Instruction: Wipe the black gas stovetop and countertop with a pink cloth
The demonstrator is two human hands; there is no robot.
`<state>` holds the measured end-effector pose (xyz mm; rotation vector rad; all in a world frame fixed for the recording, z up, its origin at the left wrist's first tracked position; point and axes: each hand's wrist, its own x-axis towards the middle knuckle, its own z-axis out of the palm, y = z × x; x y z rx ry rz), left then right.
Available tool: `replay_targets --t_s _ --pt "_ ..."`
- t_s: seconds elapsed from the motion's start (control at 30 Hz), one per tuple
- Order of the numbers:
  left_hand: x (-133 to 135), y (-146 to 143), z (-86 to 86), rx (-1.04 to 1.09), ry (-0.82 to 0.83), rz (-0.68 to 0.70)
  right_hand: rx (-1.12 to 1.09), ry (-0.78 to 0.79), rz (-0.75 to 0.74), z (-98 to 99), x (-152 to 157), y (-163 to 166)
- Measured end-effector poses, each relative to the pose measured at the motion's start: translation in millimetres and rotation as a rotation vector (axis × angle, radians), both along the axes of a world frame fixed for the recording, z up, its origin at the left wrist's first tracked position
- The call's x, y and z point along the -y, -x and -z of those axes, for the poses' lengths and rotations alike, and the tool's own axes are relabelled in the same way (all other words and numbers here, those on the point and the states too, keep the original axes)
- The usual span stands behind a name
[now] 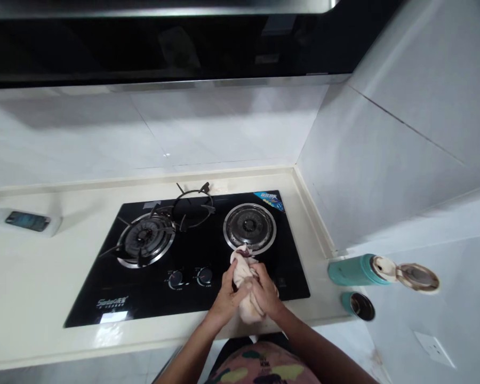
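In the head view, a pale cloth (243, 273) is crumpled into a long bundle, off-white, with a dark brownish-red patch at its far end and a faint yellow tint lower down. The left hand (225, 294) and right hand (267, 292) both grip it, one on each side, thumbs on top. It is at the front of the black glass stove (208, 250), its far end meeting the near rim of the right burner (249, 226) in view; whether it touches cannot be told. Its near end reaches the tabletop's (20, 298) front edge. Glass spreads leftward past two knobs; the loose pan support (205, 188) borders that room behind. To the right, a strip of tabletop runs to the wall (416, 133), narrowed by a teal bottle (349, 270). The range hood (152, 50) overhangs the rear.
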<state>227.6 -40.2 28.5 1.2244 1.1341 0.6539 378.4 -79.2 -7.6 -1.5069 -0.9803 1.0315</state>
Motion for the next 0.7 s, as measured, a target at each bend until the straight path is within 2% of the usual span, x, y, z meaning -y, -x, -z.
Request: replay_targets --t_s 0.07,0.13,0.23,0.33,0.4,0.53,0.6,0.7 --pt "3 1 -10.9 0.082 0.055 -0.068 -0.375 0.047 -0.091 -8.6 -5 6" --pt "6 1 -23.0 0.190 0.120 -0.102 -0.634 0.062 -0.160 -16.0 -7 11" --pt "5 0 -38.6 0.337 0.239 -0.164 -0.681 0.074 -0.267 -24.2 -9 12" --pt "-2 -4 -46.8 0.368 0.325 -0.281 -0.554 0.093 -0.368 -36.3 -17 -2" --pt "-7 -11 -48.7 0.368 0.336 -0.329 -0.379 0.079 -0.441 -49.1 -25 -19" --pt "-15 -33 -50.5 0.355 0.193 -0.311 -0.018 -0.009 -0.531 -70.7 -28 -57" --pt "-17 -42 -52.0 0.317 0.085 -0.305 0.137 -0.073 -0.465 -68.2 -23 -78" --pt "-21 -46 -55.4 0.289 0.055 -0.378 0.533 -0.151 -0.265 -42.4 -12 -110"
